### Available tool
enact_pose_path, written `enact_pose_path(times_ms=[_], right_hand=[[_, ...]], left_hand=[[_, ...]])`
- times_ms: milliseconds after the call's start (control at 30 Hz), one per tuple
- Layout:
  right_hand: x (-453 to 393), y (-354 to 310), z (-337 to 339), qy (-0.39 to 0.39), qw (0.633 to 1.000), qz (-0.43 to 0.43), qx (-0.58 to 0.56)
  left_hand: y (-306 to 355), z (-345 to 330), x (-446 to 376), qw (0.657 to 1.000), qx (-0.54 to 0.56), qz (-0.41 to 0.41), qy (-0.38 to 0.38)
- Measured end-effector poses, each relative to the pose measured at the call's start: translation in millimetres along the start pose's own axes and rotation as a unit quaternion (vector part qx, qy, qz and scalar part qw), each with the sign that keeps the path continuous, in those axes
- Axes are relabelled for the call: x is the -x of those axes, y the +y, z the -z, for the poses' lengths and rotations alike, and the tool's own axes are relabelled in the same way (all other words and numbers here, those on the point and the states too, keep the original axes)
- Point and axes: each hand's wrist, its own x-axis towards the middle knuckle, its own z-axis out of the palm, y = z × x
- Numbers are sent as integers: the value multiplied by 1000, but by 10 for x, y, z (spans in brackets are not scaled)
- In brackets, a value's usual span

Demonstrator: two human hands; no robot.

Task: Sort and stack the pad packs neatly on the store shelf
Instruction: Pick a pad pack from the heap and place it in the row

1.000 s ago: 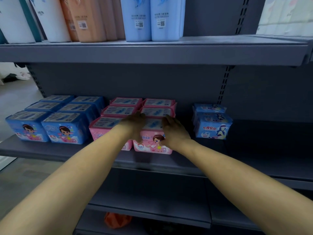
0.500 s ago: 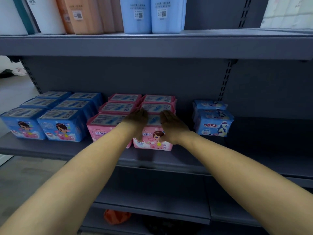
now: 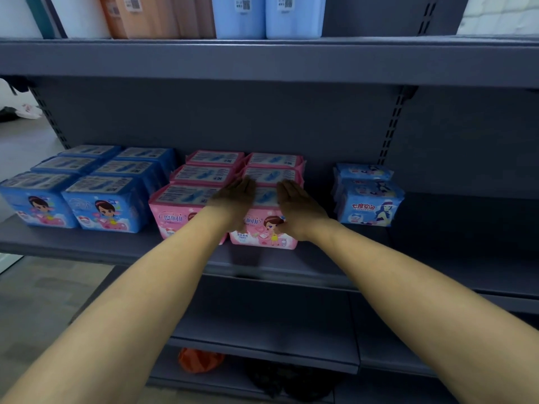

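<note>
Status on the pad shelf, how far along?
Done: blue packs and pink packs sit in tidy rows. In hand: left hand and right hand lie flat on the front right pink pack, squaring it. Left: the light blue packs sit slightly askew.

1. The middle shelf (image 3: 87, 249) carries three groups of pad packs, side by side from 9 o'clock to 3 o'clock.
2. The left group (image 3: 87, 185) sits at 9 o'clock, two packs wide and three deep.
3. The centre group (image 3: 210, 176) stands just beside it, also in two rows running back toward 12 o'clock.
4. The front right pack of the centre group (image 3: 262, 231) lies under the left hand (image 3: 233, 198) and the right hand (image 3: 300, 208), which rest side by side on it.
5. The right group (image 3: 367, 196) stands apart at 3 o'clock.
6. The upper shelf (image 3: 262, 59), at 12 o'clock, bears upright packages (image 3: 265, 16).
7. A lower shelf (image 3: 262, 330) lies at 6 o'clock.
</note>
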Motion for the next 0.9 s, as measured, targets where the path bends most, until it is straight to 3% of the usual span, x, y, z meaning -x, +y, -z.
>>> enact_pose_path(times_ms=[233,500,767,900], right_hand=[[29,28,77,-15,1000,1,26],[298,325,210,46,995,-8,-87],[875,952,424,73,988,-70,-115],[1252,1361,521,63,984,-124,-115]], left_hand=[[99,64,91,999,-23,7,22],[370,389,115,999,35,-36,6],[1210,760,-97,985,93,-140,33],[1732,853,-215,982,84,-170,1]])
